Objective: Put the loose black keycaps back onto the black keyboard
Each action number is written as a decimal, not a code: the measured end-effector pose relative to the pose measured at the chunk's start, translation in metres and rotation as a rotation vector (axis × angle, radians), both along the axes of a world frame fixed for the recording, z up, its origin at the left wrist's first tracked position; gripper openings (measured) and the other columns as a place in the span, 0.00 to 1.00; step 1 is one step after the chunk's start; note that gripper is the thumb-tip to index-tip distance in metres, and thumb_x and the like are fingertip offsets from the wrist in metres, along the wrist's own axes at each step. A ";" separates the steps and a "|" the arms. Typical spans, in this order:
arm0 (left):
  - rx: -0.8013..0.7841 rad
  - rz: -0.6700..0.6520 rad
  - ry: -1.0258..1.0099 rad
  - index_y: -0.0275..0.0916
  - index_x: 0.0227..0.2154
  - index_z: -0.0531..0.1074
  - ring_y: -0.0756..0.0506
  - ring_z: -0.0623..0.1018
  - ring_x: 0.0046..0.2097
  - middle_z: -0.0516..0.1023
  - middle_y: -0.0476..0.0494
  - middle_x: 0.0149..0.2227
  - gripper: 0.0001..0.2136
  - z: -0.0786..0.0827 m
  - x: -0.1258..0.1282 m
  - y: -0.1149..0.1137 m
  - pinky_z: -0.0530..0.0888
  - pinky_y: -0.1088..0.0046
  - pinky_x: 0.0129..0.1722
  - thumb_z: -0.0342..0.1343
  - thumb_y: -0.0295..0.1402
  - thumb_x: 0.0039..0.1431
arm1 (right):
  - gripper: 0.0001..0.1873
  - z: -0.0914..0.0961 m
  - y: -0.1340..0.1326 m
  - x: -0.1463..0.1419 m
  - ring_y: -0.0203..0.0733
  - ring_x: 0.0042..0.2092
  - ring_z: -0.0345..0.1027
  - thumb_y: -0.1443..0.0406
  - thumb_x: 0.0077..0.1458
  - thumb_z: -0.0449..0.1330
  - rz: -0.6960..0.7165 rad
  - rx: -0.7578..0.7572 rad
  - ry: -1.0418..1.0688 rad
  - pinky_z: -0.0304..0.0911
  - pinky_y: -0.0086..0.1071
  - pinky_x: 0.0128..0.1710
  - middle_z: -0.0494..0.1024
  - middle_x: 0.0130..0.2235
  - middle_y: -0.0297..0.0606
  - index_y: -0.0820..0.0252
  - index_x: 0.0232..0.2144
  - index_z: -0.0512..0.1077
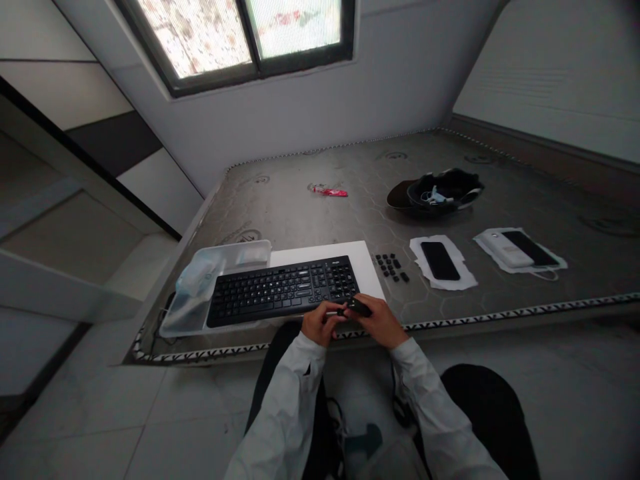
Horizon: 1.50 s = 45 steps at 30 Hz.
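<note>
Black and small, the piece (pixel 359 307) is sitting between both hands, just beside the near right corner of the keyboard (pixel 280 291). The fingers of the left hand (pixel 321 323) are pinching its left end with hardly any gap; those of the right hand (pixel 381 323) are curling closed around its body. The step in hand seems to be working the piece two-handed, and the next move is likely calling for a steady right hold and a fine left pinch. Loose keys (pixel 397 263) are lying in rows on the bed (pixel 300 220). Pale lettering is marking the keyboard's upper right, too small to be reading surely; the red packet's (pixel 336 193) print is staying illegible too.
</note>
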<state>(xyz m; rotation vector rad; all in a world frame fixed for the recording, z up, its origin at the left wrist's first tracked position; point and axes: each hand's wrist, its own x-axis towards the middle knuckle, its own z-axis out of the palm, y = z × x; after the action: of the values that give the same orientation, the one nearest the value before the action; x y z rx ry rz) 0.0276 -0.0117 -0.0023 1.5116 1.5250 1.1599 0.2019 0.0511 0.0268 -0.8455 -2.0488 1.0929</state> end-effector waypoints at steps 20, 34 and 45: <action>0.049 0.160 -0.339 0.36 0.36 0.71 0.58 0.68 0.14 0.80 0.40 0.41 0.11 0.006 0.005 0.001 0.64 0.83 0.12 0.59 0.36 0.52 | 0.08 -0.009 -0.004 -0.008 0.42 0.35 0.70 0.58 0.54 0.61 -0.148 0.140 0.019 0.63 0.33 0.35 0.77 0.33 0.38 0.56 0.32 0.73; -0.015 0.022 -0.042 0.40 0.37 0.74 0.53 0.69 0.15 0.68 0.58 0.13 0.09 0.000 -0.001 0.000 0.66 0.81 0.17 0.55 0.35 0.54 | 0.06 -0.008 0.003 0.006 0.37 0.30 0.67 0.62 0.54 0.59 0.050 0.022 -0.059 0.58 0.28 0.30 0.75 0.27 0.31 0.58 0.28 0.72; 0.046 0.168 0.029 0.41 0.34 0.75 0.56 0.69 0.15 0.80 0.52 0.26 0.08 0.009 0.001 -0.001 0.64 0.82 0.15 0.58 0.36 0.52 | 0.08 -0.010 -0.001 0.000 0.41 0.32 0.71 0.60 0.52 0.61 -0.128 0.067 -0.022 0.64 0.31 0.32 0.78 0.31 0.36 0.56 0.34 0.74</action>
<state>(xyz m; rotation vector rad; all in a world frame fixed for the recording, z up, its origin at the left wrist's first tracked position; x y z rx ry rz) 0.0284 -0.0126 0.0067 1.4580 1.6819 1.2812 0.2023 0.0502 0.0167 -0.9451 -2.0077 0.9443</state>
